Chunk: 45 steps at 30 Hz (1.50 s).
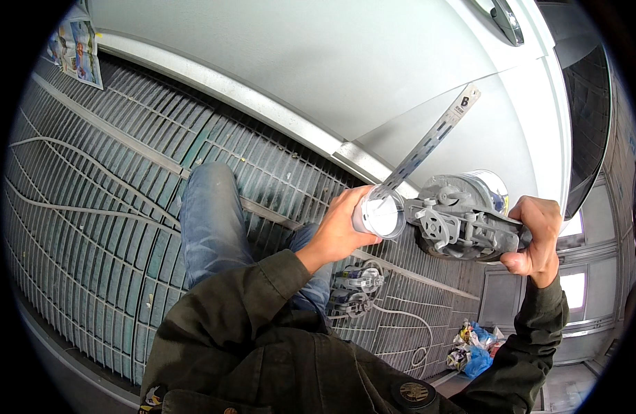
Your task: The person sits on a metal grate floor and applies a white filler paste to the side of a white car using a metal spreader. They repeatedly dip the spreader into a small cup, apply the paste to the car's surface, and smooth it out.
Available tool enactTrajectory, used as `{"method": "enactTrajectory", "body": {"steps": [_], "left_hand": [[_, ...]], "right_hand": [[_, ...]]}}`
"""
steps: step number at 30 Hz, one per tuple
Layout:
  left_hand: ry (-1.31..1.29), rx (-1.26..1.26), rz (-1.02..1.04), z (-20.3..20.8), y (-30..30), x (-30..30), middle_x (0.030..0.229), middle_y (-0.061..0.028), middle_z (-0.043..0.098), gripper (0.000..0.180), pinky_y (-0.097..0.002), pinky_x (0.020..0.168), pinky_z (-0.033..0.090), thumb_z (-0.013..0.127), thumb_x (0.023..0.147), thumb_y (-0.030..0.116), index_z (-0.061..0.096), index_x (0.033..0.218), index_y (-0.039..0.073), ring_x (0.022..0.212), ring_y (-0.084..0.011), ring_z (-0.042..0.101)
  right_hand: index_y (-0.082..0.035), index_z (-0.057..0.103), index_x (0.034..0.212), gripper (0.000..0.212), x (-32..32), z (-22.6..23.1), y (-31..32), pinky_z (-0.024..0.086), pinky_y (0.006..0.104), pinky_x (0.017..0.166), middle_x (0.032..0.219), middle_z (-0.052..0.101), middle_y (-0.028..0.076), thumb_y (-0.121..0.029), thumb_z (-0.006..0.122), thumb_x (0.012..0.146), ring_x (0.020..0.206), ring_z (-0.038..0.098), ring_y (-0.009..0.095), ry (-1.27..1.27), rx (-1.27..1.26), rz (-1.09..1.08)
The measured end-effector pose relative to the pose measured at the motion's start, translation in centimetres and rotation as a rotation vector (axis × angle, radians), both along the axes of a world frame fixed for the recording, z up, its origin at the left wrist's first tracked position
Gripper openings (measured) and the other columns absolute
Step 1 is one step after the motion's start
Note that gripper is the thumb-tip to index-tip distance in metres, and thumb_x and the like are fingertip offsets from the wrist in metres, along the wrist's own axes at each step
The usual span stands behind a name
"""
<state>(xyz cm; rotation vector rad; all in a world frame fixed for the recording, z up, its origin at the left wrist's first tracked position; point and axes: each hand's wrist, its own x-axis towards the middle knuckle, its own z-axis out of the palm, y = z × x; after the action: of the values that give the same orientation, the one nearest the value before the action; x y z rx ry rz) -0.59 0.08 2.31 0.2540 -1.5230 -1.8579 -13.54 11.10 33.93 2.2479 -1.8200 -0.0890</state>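
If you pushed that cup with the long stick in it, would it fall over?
Maybe: the cup has a long stick leaning far past its rim, so a push could tip it. The white stuff inside might slosh if it's runny. The clear wall looks thin, so squeezing hard may bend it.

Smooth clear plastic cup, matt metal lid, glossy handle

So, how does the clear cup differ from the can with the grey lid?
The clear cup is smaller than the can. The cup is open, showing white contents and a measuring stick; the can wears a grey mechanical lid. The left hand holds the cup; the right hand grips the can's lid at one side. Both are in hand.
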Motion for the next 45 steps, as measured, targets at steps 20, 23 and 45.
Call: {"method": "enactTrajectory", "body": {"steps": [20, 23, 45], "left_hand": [[0.044, -0.003, -0.018, -0.5, 0.1, 0.0, 0.13, -0.0129, 0.051, 0.087, -0.0393, 0.107, 0.036, 0.087, 0.061, 0.006, 0.045, 0.138, 0.004, 0.125, -0.0296, 0.046], [0.033, -0.02, -0.036, -0.5, 0.1, -0.1, 0.131, -0.0119, 0.05, 0.087, -0.0354, 0.107, 0.038, 0.086, 0.063, 0.001, 0.043, 0.139, 0.0, 0.125, -0.0237, 0.048], [0.054, 0.045, -0.16, -1.4, 0.0, 0.2, 0.137, -0.0105, 0.049, 0.097, -0.0336, 0.107, 0.04, 0.087, 0.064, 0.004, 0.034, 0.145, 0.0, 0.128, -0.019, 0.047]], "right_hand": [[-0.002, 0.046, 0.061, 0.078, -0.3, -0.3, 0.3, 0.033, 0.032, 0.042, 0.052, 0.04, 0.007, -0.078, 0.058, 0.073, 0.041, 0.044, 0.022, -0.034, -0.012, -0.007], [-0.001, 0.047, 0.061, 0.078, -0.4, -0.3, 0.5, 0.034, 0.0319, 0.042, 0.052, 0.042, 0.007, -0.078, 0.058, 0.074, 0.041, 0.045, 0.022, -0.044, -0.018, -0.018], [-0.001, 0.047, 0.061, 0.078, -1.1, -0.8, 1.0, 0.034, 0.0324, 0.041, 0.053, 0.044, 0.008, -0.077, 0.058, 0.075, 0.041, 0.046, 0.024, -0.121, -0.004, -0.039]]}}
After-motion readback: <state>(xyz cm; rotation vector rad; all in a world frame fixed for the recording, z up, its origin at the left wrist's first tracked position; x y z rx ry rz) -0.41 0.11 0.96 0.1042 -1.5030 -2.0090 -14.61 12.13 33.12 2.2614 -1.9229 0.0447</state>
